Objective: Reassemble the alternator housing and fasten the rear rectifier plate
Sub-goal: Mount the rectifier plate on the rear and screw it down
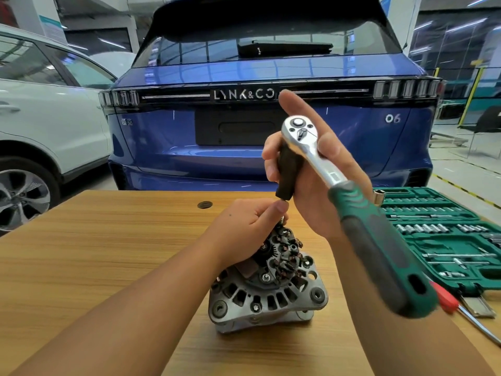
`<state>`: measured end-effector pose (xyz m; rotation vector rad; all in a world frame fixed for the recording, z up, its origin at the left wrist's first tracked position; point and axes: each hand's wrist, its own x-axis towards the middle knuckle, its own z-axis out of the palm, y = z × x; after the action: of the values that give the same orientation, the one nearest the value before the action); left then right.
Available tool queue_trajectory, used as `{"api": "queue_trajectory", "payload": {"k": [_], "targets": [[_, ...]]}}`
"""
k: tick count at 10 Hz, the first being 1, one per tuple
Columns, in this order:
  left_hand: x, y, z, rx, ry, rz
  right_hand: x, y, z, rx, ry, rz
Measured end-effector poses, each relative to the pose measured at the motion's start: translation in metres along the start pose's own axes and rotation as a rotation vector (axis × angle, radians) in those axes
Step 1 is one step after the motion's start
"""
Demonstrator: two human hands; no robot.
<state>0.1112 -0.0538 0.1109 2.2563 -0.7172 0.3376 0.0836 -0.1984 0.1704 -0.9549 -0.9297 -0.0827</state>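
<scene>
Workshop floor and two cars fill the background: one blue car [271,109] seen from the rear, lettered "LYNK&CO" across the light bar and "06" at the right, and one white car [40,118] at the left. In front stands one wood-grain table [95,253] with a small dark round insert near its far edge.

One alternator [267,283] sits upright near the table's middle, its housing of ribbed grey cast metal with slotted vents and mounting ears. The dark rectifier plate [282,256] faces up on top, with copper-coloured windings and several small nuts showing.

Two bare hands are in view. The left hand [249,226] rests on the top of the alternator, fingers curled, thumb and forefinger pinching a small item at the tip of the socket; what it is cannot be told. The right hand [311,172] holds one ratchet [336,185] above the alternator, gripping its chrome head and the long black socket [288,169] beneath, forefinger straight up. The ratchet has a green and grey rubber handle.

One open green case [439,234] lies at the right, holding rows of chrome sockets and bits. A red-handled tool [447,299] lies just before it.
</scene>
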Motion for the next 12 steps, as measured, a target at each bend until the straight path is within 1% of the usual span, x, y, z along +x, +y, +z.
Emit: {"api": "queue_trajectory", "payload": {"k": [1,2,3,4,5,6,7,8,9,10,11,12], "targets": [[0.001,-0.002,0.002,-0.024,0.022,-0.005,-0.001,0.006,0.006,-0.125,0.220,-0.073],[0.002,-0.003,0.001,0.017,-0.041,0.028,-0.001,0.013,0.009,-0.314,0.427,-0.132],[0.003,-0.001,-0.001,0.010,-0.051,0.009,0.000,0.012,0.011,-0.303,0.387,-0.118],[0.003,-0.003,0.000,0.002,-0.029,0.048,-0.002,0.016,0.010,-0.359,0.249,-0.264],[0.007,-0.019,0.008,-0.017,0.013,0.045,0.000,0.022,0.010,-0.316,0.216,-0.311],[0.014,-0.034,0.019,-0.149,0.029,-0.038,0.000,0.020,0.006,-0.234,0.136,-0.277],[0.012,-0.029,0.022,-0.094,0.207,0.001,-0.003,0.014,0.000,-0.016,0.096,-0.158],[0.002,-0.019,0.014,-0.216,0.167,-0.057,-0.001,0.009,-0.008,-0.003,0.038,-0.074],[0.004,-0.013,0.011,-0.196,0.084,-0.035,0.000,0.008,-0.005,-0.106,0.089,-0.085],[0.007,-0.008,0.006,-0.034,0.034,0.033,-0.001,0.007,0.002,-0.117,0.193,-0.098],[0.005,-0.005,0.000,0.045,-0.032,0.061,0.000,0.008,0.005,-0.264,0.348,-0.119],[0.003,-0.004,-0.001,0.013,-0.018,0.049,-0.001,0.008,0.007,-0.240,0.297,-0.071]]}}
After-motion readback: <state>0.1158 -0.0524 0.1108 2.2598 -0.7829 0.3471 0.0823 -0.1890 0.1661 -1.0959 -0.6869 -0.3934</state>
